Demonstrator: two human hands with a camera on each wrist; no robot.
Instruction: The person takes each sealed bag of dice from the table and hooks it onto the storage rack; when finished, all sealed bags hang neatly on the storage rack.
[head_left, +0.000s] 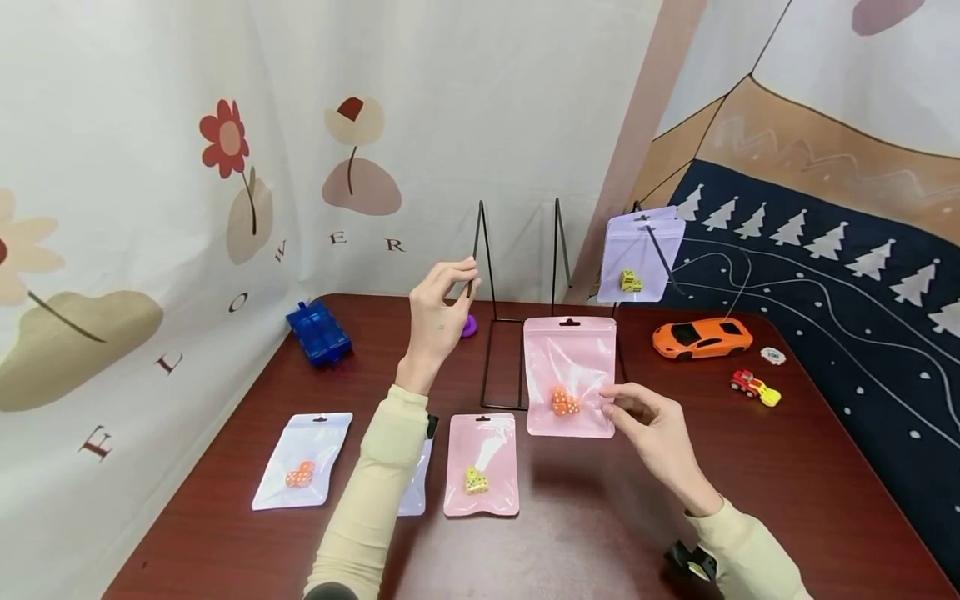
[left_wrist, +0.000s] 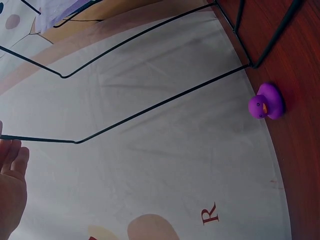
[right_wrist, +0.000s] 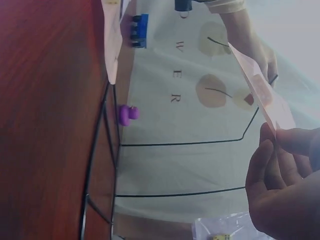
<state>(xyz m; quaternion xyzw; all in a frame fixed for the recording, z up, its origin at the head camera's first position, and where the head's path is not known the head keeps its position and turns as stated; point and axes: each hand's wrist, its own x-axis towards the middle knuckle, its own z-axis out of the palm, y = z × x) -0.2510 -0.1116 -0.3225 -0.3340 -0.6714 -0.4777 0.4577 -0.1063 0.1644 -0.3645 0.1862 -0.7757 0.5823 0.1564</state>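
My left hand (head_left: 441, 315) pinches the front end of the left prong of a black wire rack (left_wrist: 165, 102). My right hand (head_left: 660, 437) holds the right edge of a pink zip bag (head_left: 570, 354) between thumb and fingers. Orange dice (head_left: 562, 402) show inside this bag, which is upright in front of the rack with its hang hole at the top. From the rack's right prong hang purple bags (head_left: 617, 250), the front one with yellow dice (head_left: 630, 281). The middle prong carries no bag.
On the table (head_left: 600, 533) lie a pink bag with yellow dice (head_left: 480, 450), a pale bag with orange dice (head_left: 330, 437) and another bag (head_left: 417, 492) partly behind my left sleeve. A blue object (head_left: 318, 333), purple duck (left_wrist: 270, 100), orange car (head_left: 701, 337) and small toy vehicle (head_left: 753, 387) stand around.
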